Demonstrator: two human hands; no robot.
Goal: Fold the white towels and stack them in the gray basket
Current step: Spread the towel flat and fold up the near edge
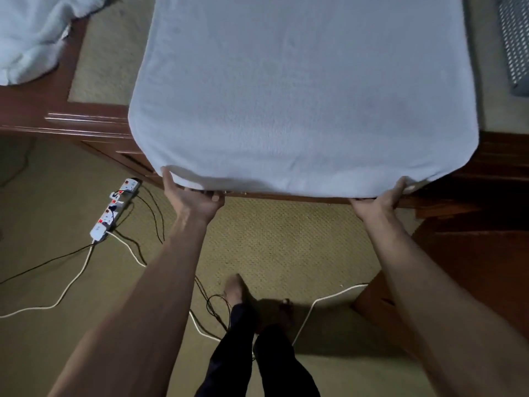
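White towel [303, 96] spread flat; left hand [194, 196], right hand [379, 199] fingers pinching near corners, arms outstretched.

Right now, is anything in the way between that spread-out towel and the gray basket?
Nothing visible does. The white towel, gripped at its near corners by the left hand and right hand, lies left of the gray basket; only a strip of tabletop shows between them. Most of the basket is cropped.
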